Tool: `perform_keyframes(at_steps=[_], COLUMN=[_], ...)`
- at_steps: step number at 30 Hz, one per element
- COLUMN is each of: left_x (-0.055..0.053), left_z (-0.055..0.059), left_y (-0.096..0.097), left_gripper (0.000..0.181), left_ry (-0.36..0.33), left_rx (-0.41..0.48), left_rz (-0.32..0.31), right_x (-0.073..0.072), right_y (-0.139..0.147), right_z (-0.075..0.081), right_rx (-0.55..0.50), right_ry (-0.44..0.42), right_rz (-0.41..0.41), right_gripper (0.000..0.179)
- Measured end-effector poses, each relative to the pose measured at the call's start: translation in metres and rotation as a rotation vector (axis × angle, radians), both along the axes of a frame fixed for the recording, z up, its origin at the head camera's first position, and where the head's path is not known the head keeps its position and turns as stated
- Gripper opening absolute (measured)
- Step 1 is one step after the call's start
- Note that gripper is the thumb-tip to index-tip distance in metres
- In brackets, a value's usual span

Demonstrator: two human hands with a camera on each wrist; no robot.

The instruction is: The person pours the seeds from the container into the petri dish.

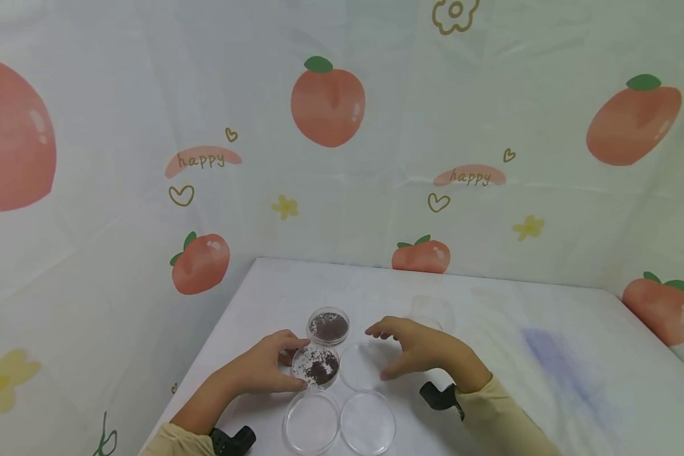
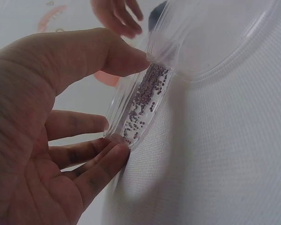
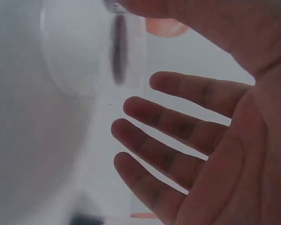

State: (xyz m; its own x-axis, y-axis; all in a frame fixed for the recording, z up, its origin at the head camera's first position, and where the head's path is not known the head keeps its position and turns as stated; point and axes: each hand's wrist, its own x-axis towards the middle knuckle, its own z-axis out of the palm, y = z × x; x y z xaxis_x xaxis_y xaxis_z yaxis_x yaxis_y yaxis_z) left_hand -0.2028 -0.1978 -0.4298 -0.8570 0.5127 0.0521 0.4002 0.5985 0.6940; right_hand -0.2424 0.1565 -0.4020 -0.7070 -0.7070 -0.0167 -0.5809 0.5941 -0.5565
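My left hand (image 1: 268, 362) grips a clear petri dish (image 1: 319, 369) of small dark beads by its sides. In the left wrist view the thumb (image 2: 126, 63) lies at one side of the rim and the fingertips (image 2: 117, 152) at the other. A second bead-filled petri dish (image 1: 328, 327) sits just beyond it. My right hand (image 1: 418, 349) hovers with fingers spread at the right edge of an empty clear dish or lid (image 1: 359, 367), thumb tip overlapping its rim. The right wrist view shows nothing between the fingers (image 3: 164, 117).
Two more empty clear round dishes or lids (image 1: 311, 423) lie side by side nearest me. A faint translucent piece (image 1: 433, 309) lies behind my right hand on the white tabletop (image 1: 490, 329). A fruit-patterned sheet (image 1: 342, 190) hangs behind the table.
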Motion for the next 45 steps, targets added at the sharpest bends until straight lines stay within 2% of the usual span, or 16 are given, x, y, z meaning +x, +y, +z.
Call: perform_keyframes(at_steps=[6, 16, 34, 45], left_x=[0.0, 0.001, 0.001, 0.0], left_z=[-0.001, -0.001, 0.0, -0.002], left_y=[0.0, 0.0, -0.001, -0.003], left_gripper=[0.078, 0.079, 0.08, 0.079], left_ry=[0.007, -0.006, -0.013, -0.003], left_rx=[-0.003, 0.017, -0.006, -0.003], left_rz=[-0.001, -0.008, 0.007, 0.009], right_x=[-0.001, -0.004, -0.002, 0.0], right_y=[-0.004, -0.007, -0.011, -0.016], right_z=[-0.009, -0.024, -0.027, -0.022], right_rx=[0.088, 0.114, 0.105, 0.135], right_ry=[0.026, 0.059, 0.087, 0.103], right_rz=[-0.034, -0.009, -0.015, -0.025], right_gripper=[0.075, 0.077, 0.072, 0.073])
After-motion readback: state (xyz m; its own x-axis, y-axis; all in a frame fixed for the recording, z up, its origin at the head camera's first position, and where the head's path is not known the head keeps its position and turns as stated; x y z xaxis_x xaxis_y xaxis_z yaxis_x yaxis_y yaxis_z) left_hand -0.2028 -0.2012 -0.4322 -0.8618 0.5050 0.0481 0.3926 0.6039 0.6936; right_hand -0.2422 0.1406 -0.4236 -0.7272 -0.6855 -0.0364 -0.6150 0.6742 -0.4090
